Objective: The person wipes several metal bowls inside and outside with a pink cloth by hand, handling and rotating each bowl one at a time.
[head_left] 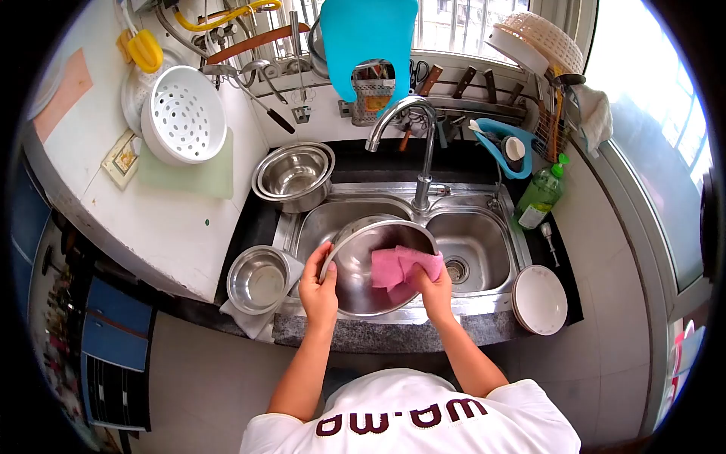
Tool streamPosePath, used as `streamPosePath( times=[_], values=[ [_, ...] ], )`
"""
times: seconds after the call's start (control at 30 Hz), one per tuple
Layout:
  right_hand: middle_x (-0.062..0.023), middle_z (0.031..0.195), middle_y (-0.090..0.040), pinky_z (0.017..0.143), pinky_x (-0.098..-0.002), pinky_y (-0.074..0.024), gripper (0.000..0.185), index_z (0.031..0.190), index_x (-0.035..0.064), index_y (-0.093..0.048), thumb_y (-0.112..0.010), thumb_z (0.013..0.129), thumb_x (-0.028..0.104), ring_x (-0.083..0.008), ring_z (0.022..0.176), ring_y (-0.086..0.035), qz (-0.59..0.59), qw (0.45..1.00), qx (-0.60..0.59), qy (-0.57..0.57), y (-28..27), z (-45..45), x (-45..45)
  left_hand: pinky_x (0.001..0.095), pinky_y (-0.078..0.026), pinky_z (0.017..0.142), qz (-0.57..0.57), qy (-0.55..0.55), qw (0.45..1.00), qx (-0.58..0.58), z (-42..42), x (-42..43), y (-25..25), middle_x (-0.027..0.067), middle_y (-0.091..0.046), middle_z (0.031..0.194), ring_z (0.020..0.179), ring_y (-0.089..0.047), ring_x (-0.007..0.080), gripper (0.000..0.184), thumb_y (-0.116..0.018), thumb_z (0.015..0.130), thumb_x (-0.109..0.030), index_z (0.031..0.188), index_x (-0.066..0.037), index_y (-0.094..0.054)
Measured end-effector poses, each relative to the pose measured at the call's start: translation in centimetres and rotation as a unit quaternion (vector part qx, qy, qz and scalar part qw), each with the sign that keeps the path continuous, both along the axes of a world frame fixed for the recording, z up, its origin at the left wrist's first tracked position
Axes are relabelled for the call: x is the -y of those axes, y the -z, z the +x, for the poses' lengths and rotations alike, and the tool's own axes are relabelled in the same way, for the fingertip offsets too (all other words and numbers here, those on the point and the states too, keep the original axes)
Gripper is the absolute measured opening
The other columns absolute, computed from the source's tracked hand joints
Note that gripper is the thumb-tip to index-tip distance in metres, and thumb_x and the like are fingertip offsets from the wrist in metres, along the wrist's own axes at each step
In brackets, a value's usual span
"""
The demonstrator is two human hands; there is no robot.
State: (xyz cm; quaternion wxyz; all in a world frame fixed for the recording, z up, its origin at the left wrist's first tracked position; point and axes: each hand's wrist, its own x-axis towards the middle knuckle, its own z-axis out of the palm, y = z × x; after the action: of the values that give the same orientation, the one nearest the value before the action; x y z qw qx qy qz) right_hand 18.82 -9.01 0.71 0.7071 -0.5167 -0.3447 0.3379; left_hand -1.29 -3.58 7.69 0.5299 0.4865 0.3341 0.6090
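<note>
A large stainless steel bowl (pixel 352 272) is tilted toward me over the front of the double sink (pixel 491 257). My left hand (pixel 319 286) grips its left rim, thumb on the inner side. In my right hand (pixel 433 291) is a pink cloth (pixel 397 266), which lies against the inside of the bowl near its right rim. Part of another metal vessel's rim shows behind the bowl; what it is I cannot make out. The chrome faucet (pixel 425 166) rises behind the sink, its spout pointing left.
Nested steel pots (pixel 325 185) stand at the back left. A small metal bowl (pixel 257 280) rests on a cloth at the left front. Stacked white plates (pixel 543 301) sit at the right, below a green soap bottle (pixel 541 195). A blue basket (pixel 491 140) holds utensils.
</note>
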Motion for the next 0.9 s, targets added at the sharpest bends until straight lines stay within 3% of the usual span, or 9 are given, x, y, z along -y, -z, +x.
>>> streamPosePath(
  times=[0.13,0.23,0.33,0.37,0.4,0.47,0.6,0.77,0.9],
  values=[
    [-0.0049,0.105,-0.061,0.083,-0.0258,-0.0456,0.036,0.121,0.0006,-0.053,-0.062,0.087,0.012,-0.0118,0.095,-0.056,-0.004,0.999,-0.035,0.007,0.5,-0.3,0.0,0.0299,-0.039,0.101,0.026,-0.035,0.999,-0.02,0.4,0.2,0.2,0.0111,-0.057,0.125,0.117,-0.052,0.019,0.04,-0.057,0.089,0.002,0.128,0.001,-0.05],
    [-0.0046,0.105,-0.061,0.083,-0.0257,-0.0458,0.035,0.121,0.0021,-0.054,-0.06,0.087,0.004,-0.0123,0.095,-0.056,0.004,0.998,-0.059,0.01,0.0,0.1,0.3,0.0334,-0.039,0.102,0.083,0.002,0.985,-0.149,-0.2,-0.1,0.3,0.014,-0.05,0.132,0.121,-0.05,0.023,0.048,-0.06,0.085,0.0,0.131,-0.003,-0.047],
    [-0.0055,0.109,-0.064,0.084,-0.0281,-0.0491,0.036,0.115,0.0036,-0.061,-0.059,0.082,-0.009,-0.0146,0.099,-0.06,0.055,0.985,0.162,0.031,-1.6,0.7,0.5,0.0369,-0.039,0.101,0.15,-0.033,0.942,-0.298,-0.6,-0.2,-0.6,0.0188,-0.048,0.131,0.12,-0.05,0.0305,0.054,-0.064,0.081,-0.001,0.132,-0.005,-0.046],
    [-0.0055,0.109,-0.064,0.084,-0.0281,-0.0491,0.036,0.115,0.0036,-0.061,-0.059,0.082,-0.009,-0.0146,0.099,-0.06,0.054,0.985,0.162,0.031,-2.5,0.7,0.4,0.0399,-0.038,0.101,0.196,-0.046,0.91,-0.364,-0.2,0.4,-1.6,0.0205,-0.048,0.13,0.12,-0.048,0.034,0.056,-0.064,0.079,-0.001,0.132,-0.006,-0.046],
    [-0.0083,0.109,-0.064,0.085,-0.0295,-0.0496,0.037,0.112,0.0033,-0.062,-0.06,0.078,-0.011,-0.0186,0.101,-0.062,0.08,0.957,0.277,0.036,-3.3,0.7,0.3,0.0429,-0.037,0.101,0.24,-0.058,0.87,-0.427,0.1,0.9,-2.2,0.0222,-0.047,0.129,0.121,-0.046,0.0374,0.059,-0.064,0.077,-0.001,0.133,-0.006,-0.046],
    [-0.0148,0.109,-0.065,0.085,-0.0346,-0.0515,0.04,0.104,0.002,-0.065,-0.065,0.067,-0.011,-0.0304,0.105,-0.063,0.112,0.884,0.452,0.045,-5.7,0.2,0.2,0.0448,-0.036,0.101,0.268,-0.049,0.85,-0.451,0.8,1.5,-2.4,0.0226,-0.047,0.13,0.122,-0.045,0.0381,0.059,-0.063,0.077,-0.001,0.133,-0.007,-0.046],
    [-0.012,0.105,-0.066,0.081,-0.0381,-0.0533,0.034,0.097,0.0021,-0.063,-0.07,0.064,-0.002,-0.0318,0.101,-0.064,0.204,0.802,0.56,0.03,-7.7,-0.8,-0.7,0.0477,-0.032,0.102,0.304,-0.049,0.802,-0.512,2.0,2.1,-3.3,0.0204,-0.045,0.133,0.125,-0.041,0.0376,0.056,-0.061,0.078,-0.004,0.132,-0.008,-0.047],
    [-0.0109,0.105,-0.065,0.086,-0.0381,-0.0528,0.034,0.097,0.0025,-0.063,-0.064,0.064,-0.005,-0.0298,0.099,-0.064,0.241,0.783,0.572,0.021,-9.3,-0.9,-1.4,0.0488,-0.032,0.103,0.32,-0.064,0.768,-0.551,1.8,1.8,-2.9,0.0164,-0.047,0.135,0.127,-0.042,0.0348,0.05,-0.056,0.08,-0.002,0.13,-0.008,-0.05],
    [-0.0108,0.101,-0.066,0.088,-0.0398,-0.0529,0.033,0.096,0.0026,-0.063,-0.065,0.064,-0.003,-0.0297,0.094,-0.065,0.236,0.804,0.544,0.046,-8.5,0.0,-1.9,0.0487,-0.035,0.102,0.305,-0.033,0.829,-0.468,1.4,1.5,-1.7,0.0164,-0.051,0.132,0.123,-0.047,0.0335,0.05,-0.053,0.077,0.004,0.126,-0.006,-0.055]
  ],
)
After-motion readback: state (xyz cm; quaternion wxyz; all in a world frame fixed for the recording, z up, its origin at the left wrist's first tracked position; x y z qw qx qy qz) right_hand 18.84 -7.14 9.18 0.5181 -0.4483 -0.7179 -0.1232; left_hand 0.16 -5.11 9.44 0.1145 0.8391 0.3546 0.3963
